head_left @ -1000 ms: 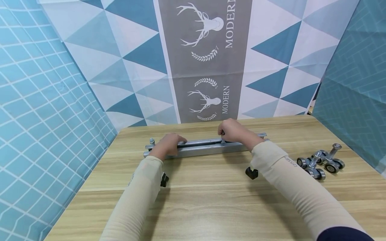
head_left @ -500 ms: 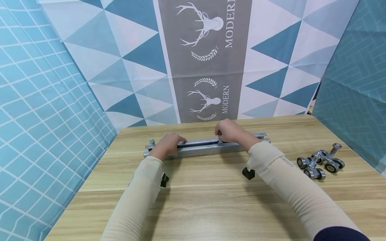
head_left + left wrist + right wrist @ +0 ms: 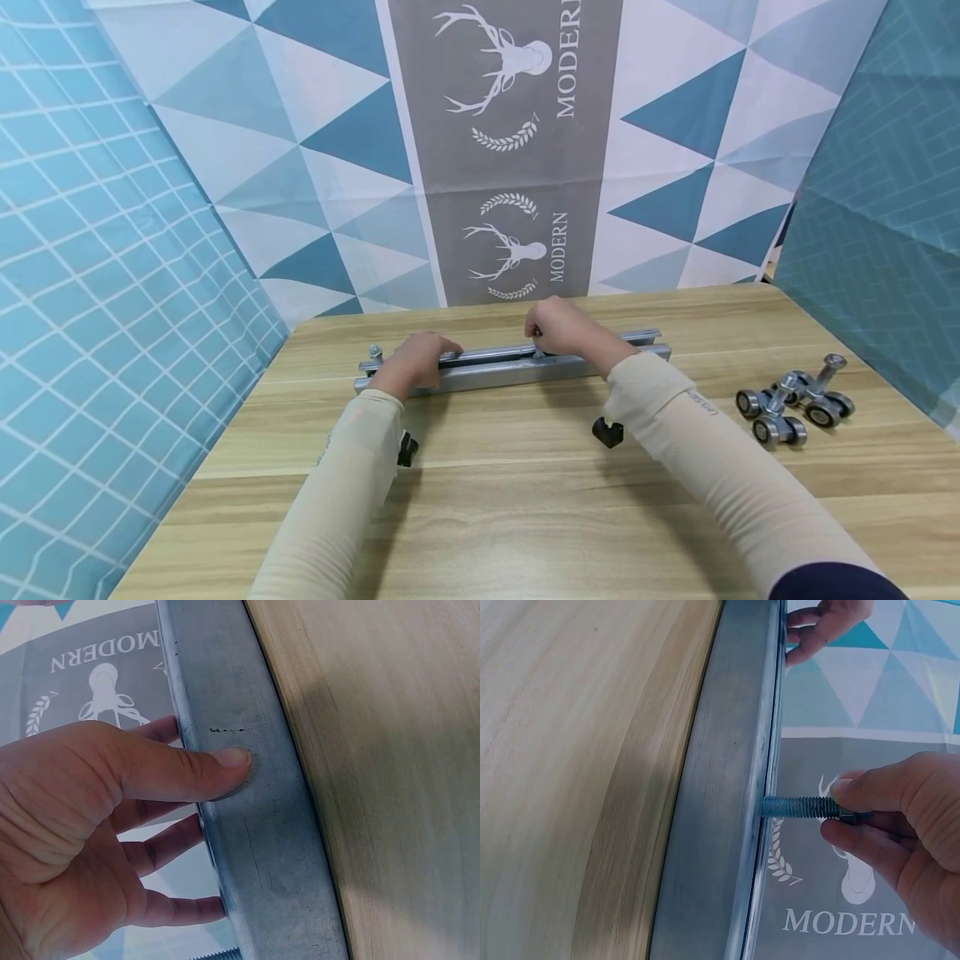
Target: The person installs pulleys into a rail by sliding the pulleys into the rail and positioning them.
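Observation:
A grey metal channel rail with a slot along its top lies across the far part of the table. Toward its left end, my left hand grips it, thumb pressed on the front face and fingers over the slotted edge. My right hand pinches the head end of a threaded bolt between thumb and fingers. That bolt stands up out of the slot, right of the rail's middle; whatever it joins inside is hidden. Another bolt rises from the slot at the left end.
Two roller trolleys with upright bolts, a nearer one and a farther one, sit on the wooden table at right. Patterned cloth hangs behind the table, and blue cloths hang at both sides.
My right hand has slid a short way left along the rail, and the pinched bolt has travelled with it. The left hand keeps its place on the rail.

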{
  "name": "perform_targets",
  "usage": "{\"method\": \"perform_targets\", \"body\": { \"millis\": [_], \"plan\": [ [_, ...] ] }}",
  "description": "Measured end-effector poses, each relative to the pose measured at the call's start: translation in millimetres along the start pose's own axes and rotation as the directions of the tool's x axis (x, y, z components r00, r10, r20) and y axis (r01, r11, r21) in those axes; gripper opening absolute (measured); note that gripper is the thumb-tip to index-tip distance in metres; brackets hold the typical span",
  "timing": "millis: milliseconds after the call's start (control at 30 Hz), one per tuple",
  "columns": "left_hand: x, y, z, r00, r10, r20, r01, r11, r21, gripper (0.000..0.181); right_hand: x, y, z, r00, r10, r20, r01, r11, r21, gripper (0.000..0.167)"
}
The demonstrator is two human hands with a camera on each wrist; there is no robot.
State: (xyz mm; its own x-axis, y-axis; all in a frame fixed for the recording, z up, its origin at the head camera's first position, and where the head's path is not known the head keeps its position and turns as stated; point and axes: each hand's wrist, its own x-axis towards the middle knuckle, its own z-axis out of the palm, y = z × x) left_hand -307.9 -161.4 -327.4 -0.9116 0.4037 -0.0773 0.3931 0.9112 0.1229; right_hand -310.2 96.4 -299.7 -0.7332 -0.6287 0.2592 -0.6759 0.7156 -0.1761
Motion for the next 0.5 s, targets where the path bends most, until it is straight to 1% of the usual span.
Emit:
{"method": "perform_targets", "body": {
  "millis": [100, 200, 300, 400, 500],
  "plan": [
    [0.1, -0.2, 0.0, 1.000, -0.001, 0.000, 0.001, 1.000, -0.003, 0.073, 2.0, -1.8, 0.5, 1.000, -0.005, 0.008, 0.005, 1.000, -0.001, 0.029],
    [0.1, -0.1, -0.2, 1.000, -0.002, -0.001, 0.002, 1.000, -0.004, 0.073, 3.2, -4.2, 0.9, 1.000, 0.003, 0.016, -0.003, 1.000, 0.000, 0.026],
    [0.0, 0.1, -0.5, 1.000, -0.001, 0.000, 0.001, 1.000, -0.004, 0.073, 3.9, -5.7, 1.2, 1.000, 0.007, 0.018, -0.006, 1.000, -0.005, 0.020],
    [-0.6, 0.1, -1.1, 1.000, 0.011, -0.002, -0.011, 1.000, 0.006, 0.072, 4.1, -6.8, 1.5, 1.000, 0.008, 0.014, -0.008, 1.000, -0.009, 0.017],
    [-1.7, 0.3, -1.8, 1.000, 0.023, -0.007, -0.023, 0.999, 0.022, 0.072, 5.0, -7.9, 1.9, 1.000, -0.001, 0.006, 0.001, 1.000, -0.005, 0.017]
  ]
}}
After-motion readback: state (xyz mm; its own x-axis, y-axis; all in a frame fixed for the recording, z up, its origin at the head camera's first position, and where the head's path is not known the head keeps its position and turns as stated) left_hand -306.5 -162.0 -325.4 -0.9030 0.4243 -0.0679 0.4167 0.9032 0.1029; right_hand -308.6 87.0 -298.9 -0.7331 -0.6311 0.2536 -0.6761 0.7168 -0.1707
